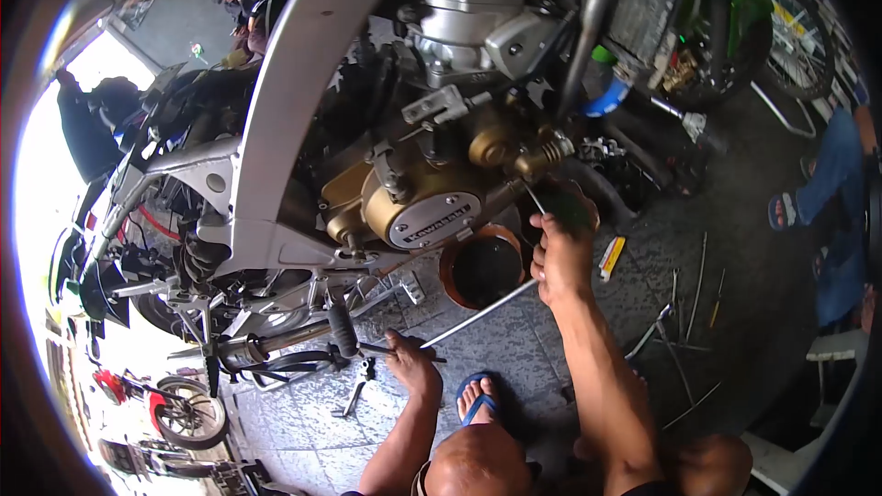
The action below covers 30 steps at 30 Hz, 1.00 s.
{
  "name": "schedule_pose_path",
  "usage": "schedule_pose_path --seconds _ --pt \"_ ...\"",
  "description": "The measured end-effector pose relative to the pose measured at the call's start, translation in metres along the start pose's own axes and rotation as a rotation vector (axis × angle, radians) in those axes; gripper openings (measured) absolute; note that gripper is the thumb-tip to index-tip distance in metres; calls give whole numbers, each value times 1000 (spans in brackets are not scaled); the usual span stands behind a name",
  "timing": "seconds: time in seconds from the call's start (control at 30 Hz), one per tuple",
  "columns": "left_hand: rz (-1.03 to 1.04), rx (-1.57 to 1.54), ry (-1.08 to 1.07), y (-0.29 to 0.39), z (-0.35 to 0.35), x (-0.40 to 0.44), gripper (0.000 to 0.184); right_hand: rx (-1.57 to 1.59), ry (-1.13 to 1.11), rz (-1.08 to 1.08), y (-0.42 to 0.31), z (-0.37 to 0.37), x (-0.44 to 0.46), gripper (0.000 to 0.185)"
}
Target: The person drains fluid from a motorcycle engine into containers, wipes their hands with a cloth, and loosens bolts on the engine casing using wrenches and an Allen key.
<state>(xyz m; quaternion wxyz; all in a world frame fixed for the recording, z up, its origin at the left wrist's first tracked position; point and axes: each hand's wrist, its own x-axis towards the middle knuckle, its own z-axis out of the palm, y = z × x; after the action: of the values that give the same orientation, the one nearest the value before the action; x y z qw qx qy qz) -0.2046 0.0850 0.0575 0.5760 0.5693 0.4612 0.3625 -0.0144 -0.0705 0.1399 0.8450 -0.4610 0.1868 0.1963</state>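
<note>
My left hand (413,366) is closed around the dark crossbar of a long T-handle wrench (478,314). Its silver shaft slants up to my right hand (562,260), whose fingers are closed. From that fist a thin metal rod (533,197) reaches up to the lower side of a gold-coloured motorcycle engine (423,186). Whether rod and wrench are one tool is hidden by the fingers. The round engine cover (437,221) reads Kawasaki. Below the engine stand a brown-rimmed basin (447,283) with dark contents and a second basin (593,207), partly behind my right hand.
Several long tools (672,321) lie on the tiled floor at right, near a yellow-and-white box (612,257). A smaller tool (354,390) lies left of my left hand. A person in jeans (834,184) is at far right. A red-wheeled motorcycle (188,411) stands lower left.
</note>
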Motion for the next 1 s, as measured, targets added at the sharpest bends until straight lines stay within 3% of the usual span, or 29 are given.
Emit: schedule_pose_path --seconds 0.07,0.13,0.17,0.2,0.23,0.3,0.33,0.4,0.43,0.47,0.53,0.57,0.6,0.67,0.73,0.77,0.83,0.87,1.0 --pt "-151 132 -114 -56 -2 -2 56 -130 44 -70 9 -1 2 18" --pt "-406 225 -212 -93 17 -28 59 -505 77 -486 21 -8 16 18" --pt "-561 108 -319 -108 27 -30 58 -690 139 -727 21 -10 19 19" --pt "-728 -4 -422 -122 35 -34 58 -702 147 -738 14 -7 14 19" --pt "-741 -19 -423 -136 44 -38 58 -805 151 -720 8 -5 7 19" --pt "-1104 -129 -793 -165 64 -43 51 -960 131 -709 6 -3 3 21" --pt "-1103 -155 -788 -177 73 -42 51 -975 112 -720 6 -3 4 21" --pt "-1195 -249 -980 -196 85 -44 44 -1111 129 -802 4 -5 4 22" --pt "-1206 -343 -889 -193 89 -49 41 -1056 106 -800 5 -9 7 23" --pt "-1204 -353 -896 -192 90 -51 41 -1062 105 -809 6 -13 5 23" --pt "-1162 -424 -567 -183 78 -53 44 -921 112 -678 9 -23 0 23" --pt "-912 -162 -701 -160 61 -47 49 -886 109 -781 14 -29 -1 23" --pt "-832 -127 -584 -170 44 -42 52 -894 121 -769 16 -34 -6 23" --pt "-557 -30 -443 -154 5 -36 58 -426 -34 -214 18 -31 -18 22" --pt "-436 235 -434 -83 -34 -28 57 -166 -123 -105 24 -23 -23 23" --pt "-308 223 -360 -71 -50 -23 55 -92 -154 -76 31 -23 -22 23" --pt "-244 7 -260 -56 -79 -13 48 38 -207 -33 41 -18 -21 22" --pt "-188 -57 -305 -37 -88 -11 44 91 -225 -11 45 -16 -22 21" --pt "27 -98 -186 18 -100 -5 38 214 -231 82 52 -1 -16 17"
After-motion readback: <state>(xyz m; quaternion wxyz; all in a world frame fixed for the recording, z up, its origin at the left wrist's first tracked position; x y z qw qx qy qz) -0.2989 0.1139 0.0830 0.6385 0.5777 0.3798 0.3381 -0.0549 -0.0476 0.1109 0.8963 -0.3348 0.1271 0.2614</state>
